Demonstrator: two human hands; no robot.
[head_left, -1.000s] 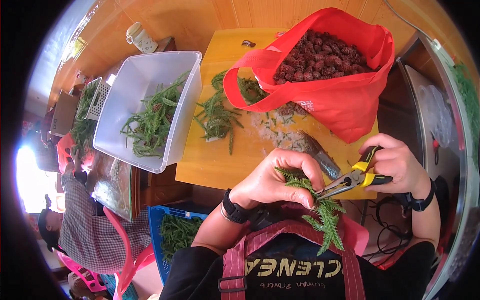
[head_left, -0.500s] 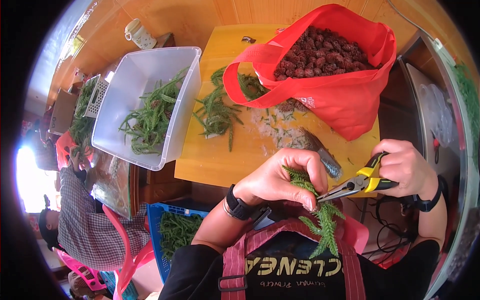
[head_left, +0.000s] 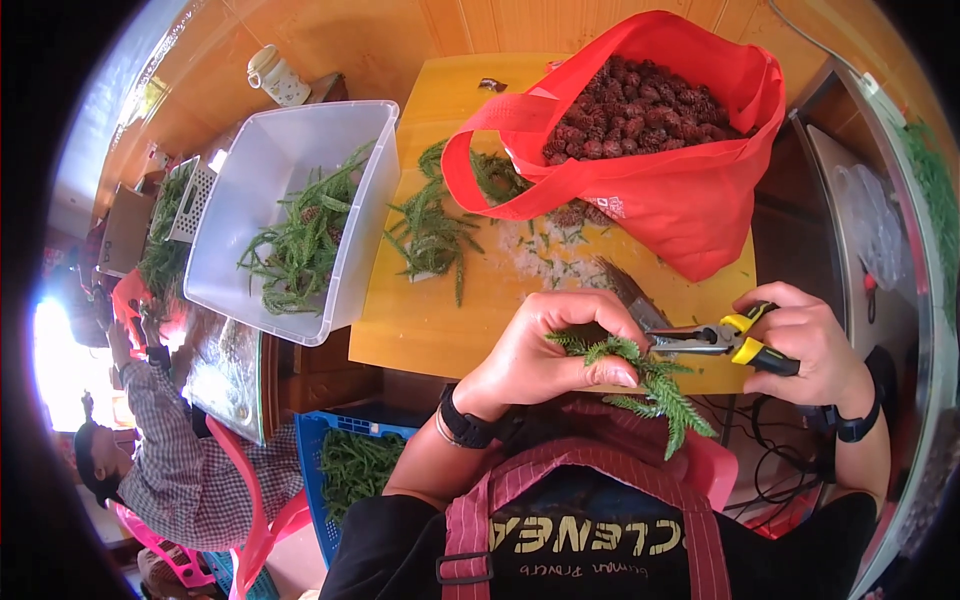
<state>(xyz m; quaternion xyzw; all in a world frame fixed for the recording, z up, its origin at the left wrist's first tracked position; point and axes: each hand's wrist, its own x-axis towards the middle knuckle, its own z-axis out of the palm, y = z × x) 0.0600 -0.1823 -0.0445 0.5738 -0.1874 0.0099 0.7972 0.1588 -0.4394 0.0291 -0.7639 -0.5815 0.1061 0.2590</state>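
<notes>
Pinched between thumb and fingers of my left hand (head_left: 565, 350) is a green evergreen sprig (head_left: 655, 385), its needled tips hanging toward the lower right. My right hand (head_left: 815, 345) grips needle-nose pliers (head_left: 740, 338) with yellow and black handles. The plier jaws reach left to the sprig, right beside my left fingertips; whether they close on a wire or stem there is too small to tell. Just beyond my hands, a bundle of thin dark wires (head_left: 628, 290) in clear wrapping lies on the yellow table (head_left: 400, 330), partly hidden by my left hand.
A red bag (head_left: 690, 215) full of pine cones (head_left: 640, 110) stands at the back right. Green sprigs (head_left: 435, 225) and pale debris lie mid-table. Left are a clear bin (head_left: 215, 250) with greenery, a blue basket (head_left: 315, 470) and a co-worker in a checked shirt (head_left: 200, 480).
The sprig has risen and turned toward the right. My pliers have tilted to nearly level and their jaws have moved up. The co-worker's arms have shifted at the left.
</notes>
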